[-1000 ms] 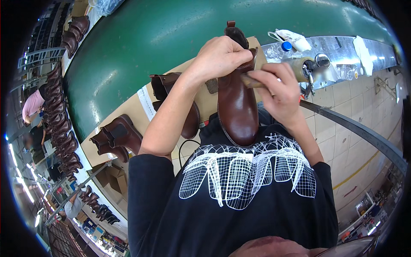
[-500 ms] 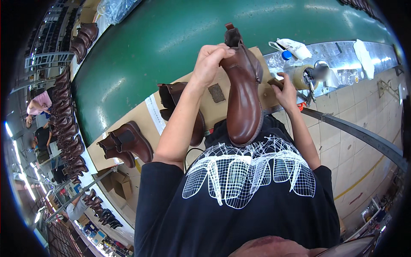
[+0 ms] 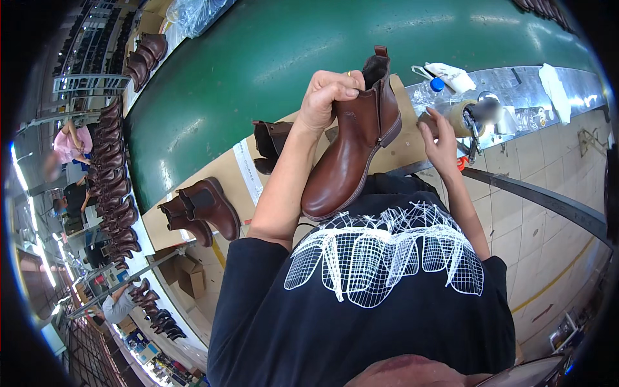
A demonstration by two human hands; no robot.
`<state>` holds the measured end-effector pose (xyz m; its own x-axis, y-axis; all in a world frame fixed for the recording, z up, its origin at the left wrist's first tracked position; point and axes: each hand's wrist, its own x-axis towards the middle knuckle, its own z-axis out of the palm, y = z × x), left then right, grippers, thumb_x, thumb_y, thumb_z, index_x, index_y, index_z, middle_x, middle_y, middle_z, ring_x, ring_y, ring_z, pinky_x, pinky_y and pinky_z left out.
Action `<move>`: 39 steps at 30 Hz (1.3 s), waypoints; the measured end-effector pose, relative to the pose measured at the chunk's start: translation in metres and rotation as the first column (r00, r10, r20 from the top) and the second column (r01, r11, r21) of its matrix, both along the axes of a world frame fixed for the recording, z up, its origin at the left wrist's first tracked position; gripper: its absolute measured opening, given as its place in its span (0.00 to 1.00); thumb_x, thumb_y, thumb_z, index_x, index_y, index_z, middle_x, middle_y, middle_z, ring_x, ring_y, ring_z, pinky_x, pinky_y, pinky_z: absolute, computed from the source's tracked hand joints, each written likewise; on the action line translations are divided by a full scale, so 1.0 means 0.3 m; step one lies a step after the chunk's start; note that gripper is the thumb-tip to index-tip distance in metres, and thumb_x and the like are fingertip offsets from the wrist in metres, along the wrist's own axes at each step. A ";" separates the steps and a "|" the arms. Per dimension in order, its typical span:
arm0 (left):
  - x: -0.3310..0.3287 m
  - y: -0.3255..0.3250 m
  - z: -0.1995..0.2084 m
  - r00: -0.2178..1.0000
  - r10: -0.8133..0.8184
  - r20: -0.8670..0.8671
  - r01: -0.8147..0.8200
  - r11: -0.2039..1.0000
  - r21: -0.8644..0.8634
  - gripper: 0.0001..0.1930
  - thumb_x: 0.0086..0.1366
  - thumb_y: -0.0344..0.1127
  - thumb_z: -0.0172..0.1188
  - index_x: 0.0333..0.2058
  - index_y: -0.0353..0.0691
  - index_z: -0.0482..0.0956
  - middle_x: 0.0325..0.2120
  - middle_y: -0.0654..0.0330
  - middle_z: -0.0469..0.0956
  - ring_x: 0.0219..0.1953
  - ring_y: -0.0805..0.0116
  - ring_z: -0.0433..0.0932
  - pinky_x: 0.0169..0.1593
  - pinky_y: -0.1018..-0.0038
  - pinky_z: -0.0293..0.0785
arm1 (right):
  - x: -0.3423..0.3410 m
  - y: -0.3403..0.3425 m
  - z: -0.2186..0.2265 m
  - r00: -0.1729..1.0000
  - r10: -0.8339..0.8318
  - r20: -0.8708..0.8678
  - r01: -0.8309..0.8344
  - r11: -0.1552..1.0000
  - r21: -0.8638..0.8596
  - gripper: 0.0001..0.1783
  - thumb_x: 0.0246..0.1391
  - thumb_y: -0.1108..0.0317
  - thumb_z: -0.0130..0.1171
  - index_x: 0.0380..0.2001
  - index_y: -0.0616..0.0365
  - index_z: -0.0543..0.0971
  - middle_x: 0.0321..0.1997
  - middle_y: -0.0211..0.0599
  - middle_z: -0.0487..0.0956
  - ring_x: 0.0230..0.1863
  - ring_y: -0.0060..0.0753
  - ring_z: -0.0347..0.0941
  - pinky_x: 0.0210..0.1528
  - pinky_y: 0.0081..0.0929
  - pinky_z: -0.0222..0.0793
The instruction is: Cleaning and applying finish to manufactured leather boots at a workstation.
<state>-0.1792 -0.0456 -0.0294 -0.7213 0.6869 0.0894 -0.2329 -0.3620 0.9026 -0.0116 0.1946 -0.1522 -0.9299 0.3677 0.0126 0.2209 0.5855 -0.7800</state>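
Note:
A brown leather ankle boot [image 3: 345, 151] hangs toe-down and tilted in front of my chest, its sole edge and heel facing right. My left hand [image 3: 325, 97] is closed around the top of its shaft, beside the opening. To the right of the boot and apart from it, my right hand [image 3: 440, 138] pinches a small brown block or pad [image 3: 426, 120], partly hidden by the fingers. Behind my left forearm stands another brown boot [image 3: 271, 138], mostly hidden. Further left, a pair of brown boots [image 3: 209, 208] lies on the cardboard-covered bench [image 3: 164, 226].
Beyond the bench runs a green surface [image 3: 258, 71]. On the metal tabletop at right are a blue-capped bottle [image 3: 432, 90], a tape roll [image 3: 459, 118] and white bags [image 3: 451, 76]. A metal rail [image 3: 541, 200] crosses at right. Rows of boots [image 3: 113, 168] and other people are at far left.
The boot has turned in my left hand, its toe swinging left and its heel side now showing more. My right hand has shifted slightly right, still with the small block.

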 end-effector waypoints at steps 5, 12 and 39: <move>0.055 0.014 0.021 0.998 -0.004 0.056 0.003 1.000 0.018 0.10 0.44 0.32 0.55 0.15 0.29 0.70 0.17 0.59 0.68 0.28 0.68 0.64 0.34 0.73 0.61 | -0.049 -0.057 0.155 0.976 0.177 -0.129 -0.214 0.642 -0.737 0.40 0.64 0.46 0.53 0.72 0.46 0.52 0.69 0.47 0.63 0.70 0.39 0.56 0.67 0.35 0.55; 0.085 0.024 -0.016 0.999 -0.007 -0.039 0.003 0.994 -0.110 0.08 0.48 0.30 0.57 0.19 0.29 0.75 0.22 0.58 0.74 0.30 0.68 0.68 0.34 0.74 0.62 | -0.058 -0.069 0.128 0.937 0.310 -0.158 -0.300 0.490 -0.819 0.49 0.52 0.51 0.67 0.69 0.62 0.56 0.64 0.44 0.67 0.66 0.34 0.62 0.67 0.31 0.54; 0.295 -0.153 -0.267 0.487 -0.199 0.850 -0.281 0.886 0.368 0.40 0.68 0.65 0.43 0.64 0.34 0.60 0.61 0.44 0.67 0.63 0.48 0.66 0.67 0.50 0.59 | 0.001 -0.044 0.295 0.962 -0.156 -0.226 -0.099 0.573 -0.814 0.36 0.51 0.66 0.71 0.59 0.66 0.65 0.54 0.39 0.74 0.54 0.28 0.70 0.58 0.26 0.65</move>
